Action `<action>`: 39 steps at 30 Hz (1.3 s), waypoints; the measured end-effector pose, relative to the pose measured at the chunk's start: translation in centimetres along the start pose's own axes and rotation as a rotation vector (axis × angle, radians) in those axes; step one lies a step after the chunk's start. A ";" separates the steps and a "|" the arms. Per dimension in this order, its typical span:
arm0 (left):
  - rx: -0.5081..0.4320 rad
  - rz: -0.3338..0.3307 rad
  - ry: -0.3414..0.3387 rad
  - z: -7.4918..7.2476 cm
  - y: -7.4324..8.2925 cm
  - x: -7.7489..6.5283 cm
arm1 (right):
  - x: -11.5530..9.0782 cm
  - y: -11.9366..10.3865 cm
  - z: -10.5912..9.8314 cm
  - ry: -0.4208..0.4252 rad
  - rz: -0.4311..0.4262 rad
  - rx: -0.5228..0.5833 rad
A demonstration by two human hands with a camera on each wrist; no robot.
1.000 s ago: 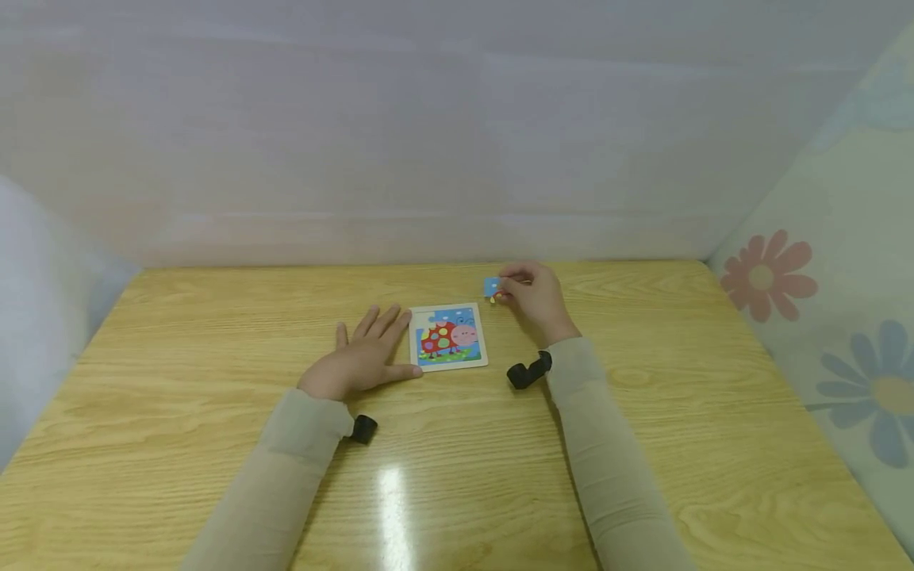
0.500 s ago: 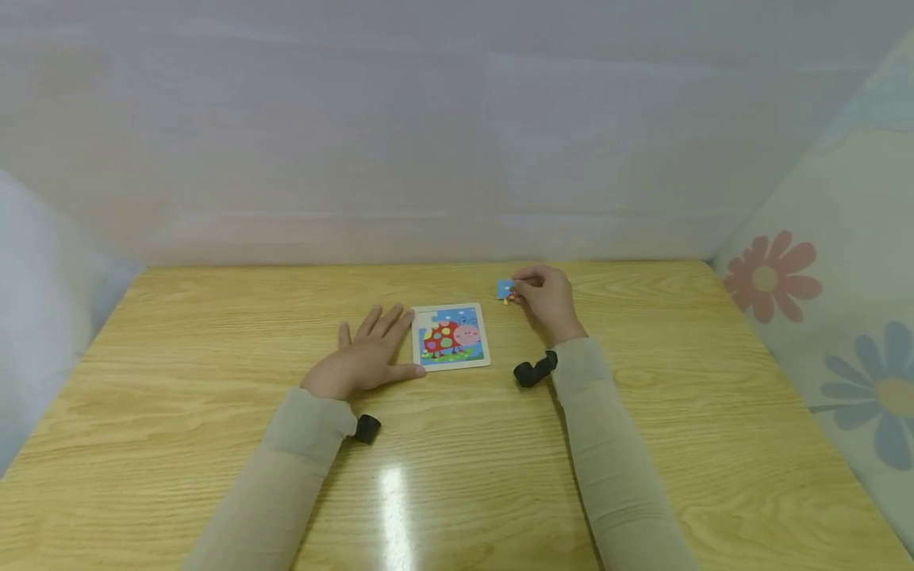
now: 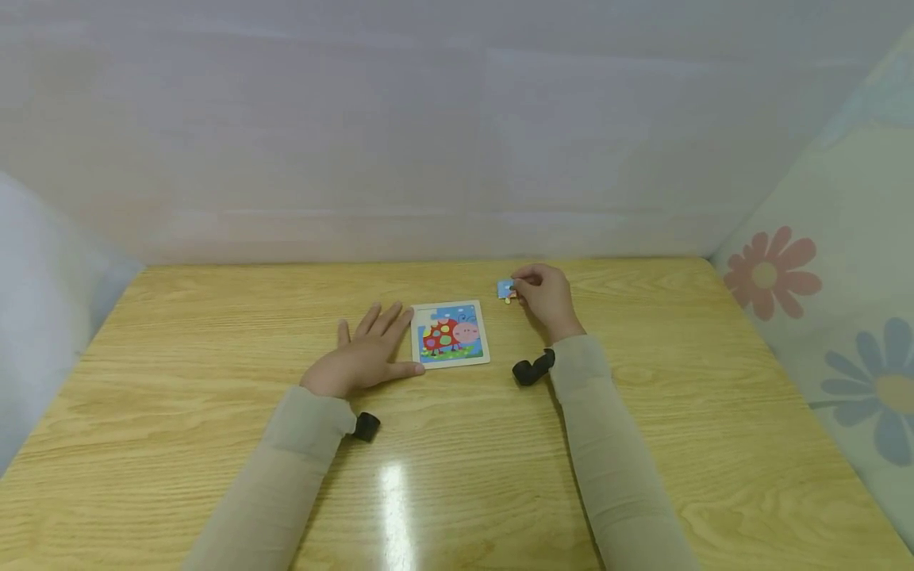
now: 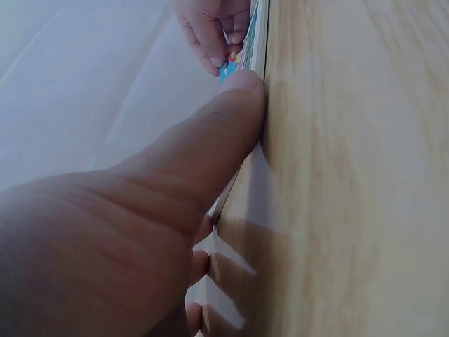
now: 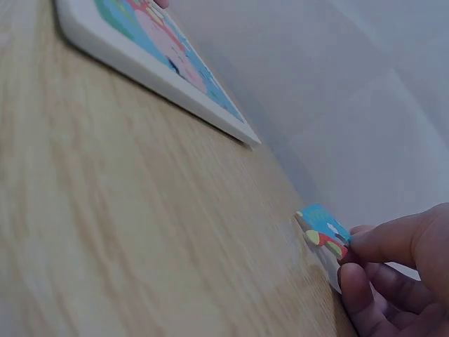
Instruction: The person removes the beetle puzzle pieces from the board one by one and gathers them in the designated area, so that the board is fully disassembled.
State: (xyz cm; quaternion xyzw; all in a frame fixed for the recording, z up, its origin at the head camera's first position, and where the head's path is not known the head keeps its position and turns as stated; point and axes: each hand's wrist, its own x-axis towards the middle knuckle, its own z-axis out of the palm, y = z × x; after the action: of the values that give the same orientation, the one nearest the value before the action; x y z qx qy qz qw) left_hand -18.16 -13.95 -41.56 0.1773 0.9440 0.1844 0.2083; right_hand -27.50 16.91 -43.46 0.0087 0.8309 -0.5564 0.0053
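Observation:
A jigsaw puzzle (image 3: 452,336) with a red ladybug picture lies in a pale square frame on the table; a gap shows at its upper left. My left hand (image 3: 360,357) is spread flat beside it, thumb and fingertips at the frame's left edge. To the right of the frame, my right hand (image 3: 548,300) pinches a blue puzzle piece (image 3: 505,289) between thumb and fingers. In the right wrist view this puzzle piece (image 5: 324,228) shows red and yellow parts and is held close over the wood. The left wrist view shows my left thumb (image 4: 231,105) against the frame.
The wooden table (image 3: 457,460) runs back to a pale cloth wall (image 3: 457,143). A wall with printed flowers (image 3: 764,276) stands on the right. Black wrist cameras (image 3: 531,369) stick out from both cuffs near the tabletop.
My right hand has shifted slightly to the right with the puzzle piece, then stays nearly still over the last half second. My left hand keeps its place by the frame.

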 end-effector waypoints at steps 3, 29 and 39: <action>0.010 0.000 0.002 0.0 0.0 0.0 | 0.0 0.1 0.0 0.003 -0.014 -0.011; -0.017 0.004 -0.001 0.0 -0.1 -0.2 | -1.5 -2.7 2.0 -0.149 -0.086 -0.135; -0.012 -0.002 -0.001 -0.2 0.1 -0.1 | -2.4 -4.0 3.5 -0.264 -0.123 -0.246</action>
State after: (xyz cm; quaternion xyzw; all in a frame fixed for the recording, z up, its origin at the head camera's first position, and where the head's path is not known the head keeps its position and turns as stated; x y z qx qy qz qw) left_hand -18.10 -13.99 -41.36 0.1752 0.9430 0.1897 0.2099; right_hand -25.20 12.14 -41.05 -0.1157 0.8837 -0.4461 0.0815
